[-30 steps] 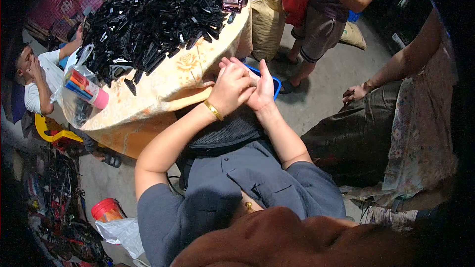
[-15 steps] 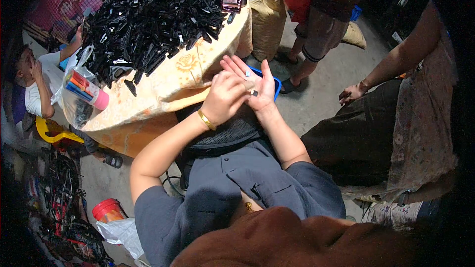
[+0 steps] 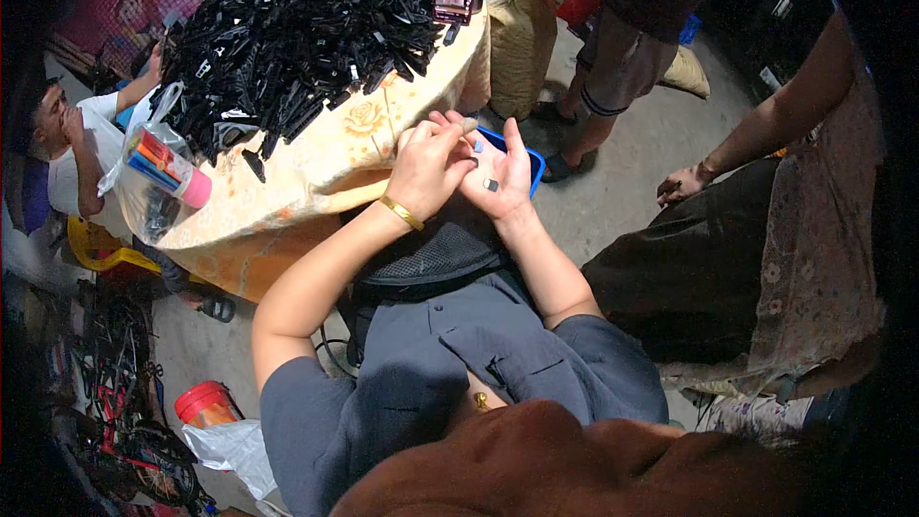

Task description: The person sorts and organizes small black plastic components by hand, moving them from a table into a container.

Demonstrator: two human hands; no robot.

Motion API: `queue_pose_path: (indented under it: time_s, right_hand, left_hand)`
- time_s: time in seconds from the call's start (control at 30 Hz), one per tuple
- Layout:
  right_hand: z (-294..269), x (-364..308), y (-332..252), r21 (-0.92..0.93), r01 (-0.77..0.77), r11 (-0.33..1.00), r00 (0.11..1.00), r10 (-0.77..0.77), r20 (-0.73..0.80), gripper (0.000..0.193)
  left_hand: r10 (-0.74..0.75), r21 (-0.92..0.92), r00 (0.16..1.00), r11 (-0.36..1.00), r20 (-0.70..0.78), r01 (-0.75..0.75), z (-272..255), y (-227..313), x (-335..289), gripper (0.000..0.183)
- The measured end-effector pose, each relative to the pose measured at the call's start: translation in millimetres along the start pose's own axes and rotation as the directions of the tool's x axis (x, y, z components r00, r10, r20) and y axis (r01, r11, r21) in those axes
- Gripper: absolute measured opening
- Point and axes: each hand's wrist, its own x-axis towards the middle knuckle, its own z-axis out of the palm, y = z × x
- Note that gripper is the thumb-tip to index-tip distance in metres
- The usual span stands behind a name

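Left hand [image 3: 431, 168] pinching small grey piece [image 3: 479, 146] over open right hand [image 3: 503, 182], second grey piece [image 3: 491, 185] on palm. Clear bag [image 3: 153, 182] with orange-blue packets left on bench [image 3: 325, 168].

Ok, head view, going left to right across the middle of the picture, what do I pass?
Clear plastic bag of coloured tubes → gold bangle on the left wrist → left hand → right hand, palm open with a small dark piece on it → another person's hand.
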Motion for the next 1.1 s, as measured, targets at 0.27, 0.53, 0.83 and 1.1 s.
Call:
queue_pose_path:
  time_s: [0.27,0.53,0.83,1.1]
  right_hand:
    - [5,-3,5,-0.032,0.000,0.999,0.999,-0.002,-0.036,0.072]
    - [-10,0,-2,0.031,-0.094,0.995,0.987,0.089,0.137,0.069]
    - [-13,0,-3,-0.061,-0.072,0.996,0.997,0.073,0.018,0.063]
    - [10,-1,7,-0.134,-0.028,0.991,0.994,0.013,-0.110,0.072]
  left_hand:
    - [0.065,0.070,0.996,0.996,-0.058,-0.061,4,-2,2,0.032]
    - [0.099,0.133,0.983,0.988,-0.152,-0.078,7,-7,9,0.035]
    - [0.277,0.180,0.956,0.950,-0.099,-0.257,8,-7,6,0.031]
    - [0.223,0.124,0.975,0.967,-0.002,-0.221,-5,-2,-2,0.042]
